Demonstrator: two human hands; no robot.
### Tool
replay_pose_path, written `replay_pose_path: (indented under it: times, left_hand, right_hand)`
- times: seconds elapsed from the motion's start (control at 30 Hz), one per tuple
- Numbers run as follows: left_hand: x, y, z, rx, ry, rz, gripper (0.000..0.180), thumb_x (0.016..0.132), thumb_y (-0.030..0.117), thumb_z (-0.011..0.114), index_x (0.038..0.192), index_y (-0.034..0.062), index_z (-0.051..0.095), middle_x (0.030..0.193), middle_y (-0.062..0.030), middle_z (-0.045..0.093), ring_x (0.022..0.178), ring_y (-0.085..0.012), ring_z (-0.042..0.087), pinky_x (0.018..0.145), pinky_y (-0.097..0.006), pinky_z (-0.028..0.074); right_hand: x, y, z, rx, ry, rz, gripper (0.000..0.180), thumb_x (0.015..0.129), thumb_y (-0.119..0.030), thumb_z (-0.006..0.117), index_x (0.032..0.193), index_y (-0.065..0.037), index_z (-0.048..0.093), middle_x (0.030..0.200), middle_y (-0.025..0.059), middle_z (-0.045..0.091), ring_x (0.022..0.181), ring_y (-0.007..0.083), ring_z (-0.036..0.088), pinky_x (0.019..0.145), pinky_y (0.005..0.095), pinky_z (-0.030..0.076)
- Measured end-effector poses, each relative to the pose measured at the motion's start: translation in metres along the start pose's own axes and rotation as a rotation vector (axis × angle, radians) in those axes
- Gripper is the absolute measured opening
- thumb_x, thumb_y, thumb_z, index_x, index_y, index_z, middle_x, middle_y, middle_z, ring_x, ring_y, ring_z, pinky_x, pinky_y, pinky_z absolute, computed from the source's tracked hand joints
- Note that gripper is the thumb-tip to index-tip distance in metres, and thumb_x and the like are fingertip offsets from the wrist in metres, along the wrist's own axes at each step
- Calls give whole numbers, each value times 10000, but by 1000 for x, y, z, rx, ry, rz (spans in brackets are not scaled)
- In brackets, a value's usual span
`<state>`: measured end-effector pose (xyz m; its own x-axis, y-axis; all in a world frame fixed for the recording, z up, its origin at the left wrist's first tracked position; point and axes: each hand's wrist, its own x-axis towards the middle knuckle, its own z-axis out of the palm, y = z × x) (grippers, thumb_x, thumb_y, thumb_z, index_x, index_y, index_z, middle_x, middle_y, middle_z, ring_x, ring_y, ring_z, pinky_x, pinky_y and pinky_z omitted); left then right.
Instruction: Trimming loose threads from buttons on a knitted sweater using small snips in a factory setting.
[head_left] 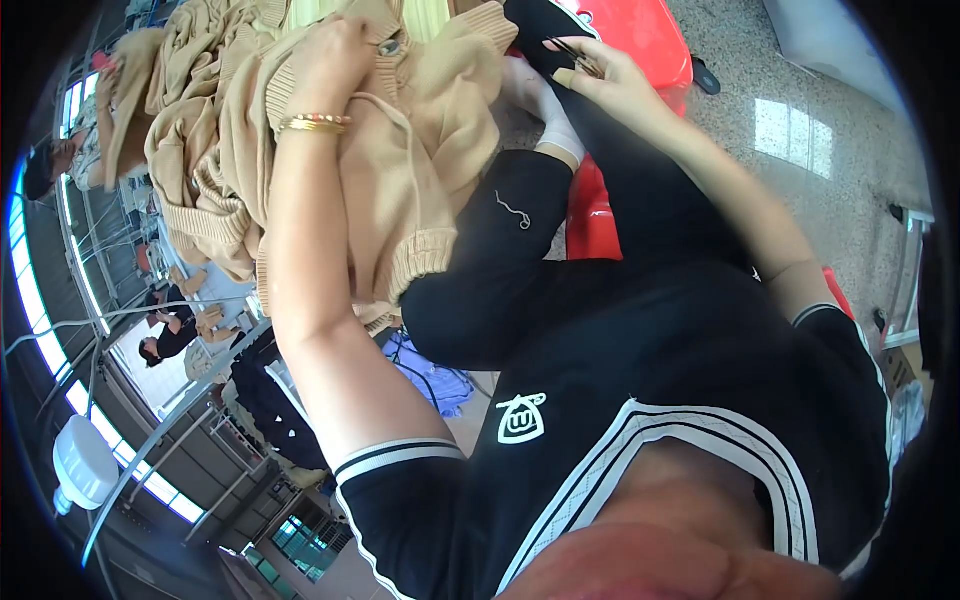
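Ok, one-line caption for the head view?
Left hand grips a beige knitted cardigan; right hand holds small snips.

The person wears a black short-sleeved top with white stripes edging the V-neck and sleeve cuffs, plus a small white emblem on the chest. Black trousers cover the legs, with a white sock at one ankle. A gold bangle [314,124] circles the left wrist.

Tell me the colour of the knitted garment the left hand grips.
Beige-tan, with ribbed cuffs and hem: the knitted garment, seen in the head view, held by the left hand.
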<state>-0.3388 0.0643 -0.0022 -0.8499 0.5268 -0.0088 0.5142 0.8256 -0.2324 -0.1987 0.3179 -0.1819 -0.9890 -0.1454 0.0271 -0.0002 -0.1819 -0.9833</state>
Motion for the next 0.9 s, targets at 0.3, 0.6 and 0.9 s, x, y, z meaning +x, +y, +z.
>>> replay_pose_path:
  times: [0.3,0.6,0.9]
  left_hand:
    - [-66,-110,-103,-1615,607,-764,267,917,81,517,1158,-22,565,1090,-148,641,1007,-271,629,879,-408,523]
    - [-284,-72,-165,-1384,1174,-1057,464,960,334,528,1285,4,507,1331,-169,526,1210,-338,509,1005,-547,415]
    - [-411,-39,-28,-1787,1360,-1154,449,968,368,502,1217,-3,539,1255,-166,575,1181,-326,536,1010,-521,421]
  right_hand:
    - [24,-52,54,114,-201,-32,450,860,-218,687,1233,10,584,991,52,658,883,80,578,798,232,467]
    - [68,-64,102,267,-152,-202,563,866,-132,663,1345,47,426,1223,117,587,1100,171,565,947,298,451]
    - [120,-35,103,-45,-248,155,353,913,-223,592,1231,-71,568,637,-112,410,495,-17,308,429,165,210]
